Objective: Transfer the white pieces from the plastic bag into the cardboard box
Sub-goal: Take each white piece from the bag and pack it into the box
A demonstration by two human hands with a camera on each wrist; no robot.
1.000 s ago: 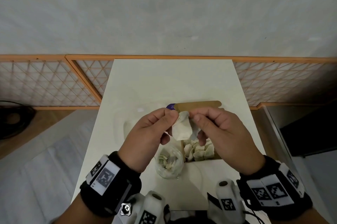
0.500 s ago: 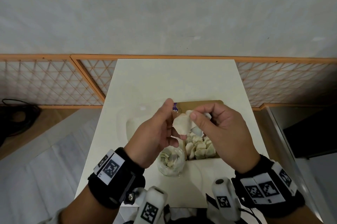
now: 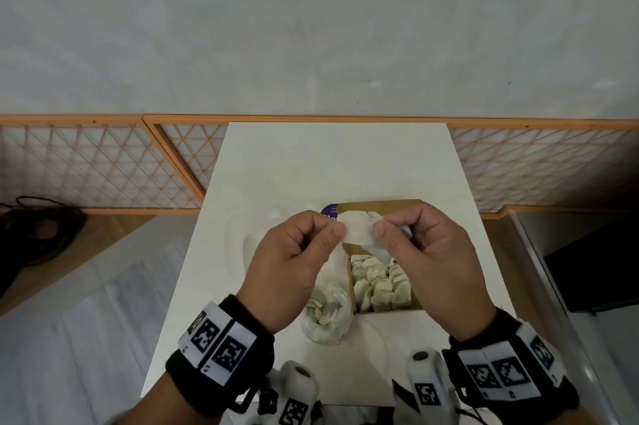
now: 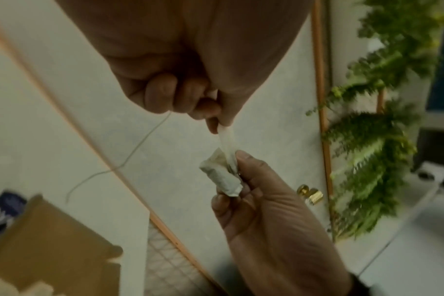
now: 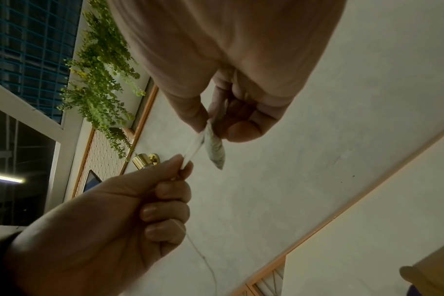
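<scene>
Above the open brown cardboard box (image 3: 380, 286), both hands' fingers (image 3: 333, 232) pinch one soft white piece (image 3: 359, 234), seemingly separating stuck layers before dropping.

white pieces (image 3: 378, 281): off-white
cardboard box (image 3: 380, 206): brown, purple patch
counter (image 3: 339, 161): cream
wristbands (image 3: 221, 341): black, checkered white tags

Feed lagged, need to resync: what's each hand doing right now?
Left hand: pinching one end of the white piece.
Right hand: pinching its other end, above the cardboard box.
</scene>
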